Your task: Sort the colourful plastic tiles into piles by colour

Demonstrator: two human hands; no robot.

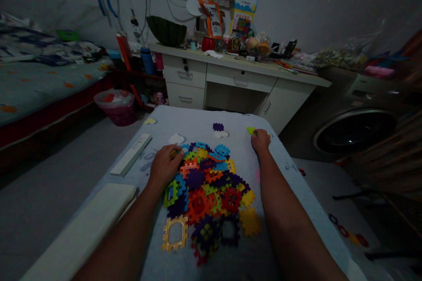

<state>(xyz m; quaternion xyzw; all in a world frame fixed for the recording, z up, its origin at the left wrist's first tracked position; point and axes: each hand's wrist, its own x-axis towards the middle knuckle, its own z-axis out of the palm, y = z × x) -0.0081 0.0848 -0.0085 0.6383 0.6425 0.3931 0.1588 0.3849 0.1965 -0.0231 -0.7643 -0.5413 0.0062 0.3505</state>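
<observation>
A heap of several colourful interlocking plastic tiles (211, 189) lies in the middle of a low table with a grey cloth (198, 120). My left hand (165, 164) rests at the heap's left edge, fingers curled on a small yellow piece (173, 154). My right hand (260, 139) is at the far right of the table, closed on a green tile (251, 130). A purple tile (218, 127) and a white piece (221, 134) lie apart beyond the heap. A yellow frame tile (174, 232) lies at the heap's near left.
A white ruler-like strip (131, 153) and a white board (89, 224) lie on the table's left side. Behind stand a cluttered white desk (237, 77), a bed (39, 83) at left, a pink bin (116, 106) and a washing machine (356, 129) at right.
</observation>
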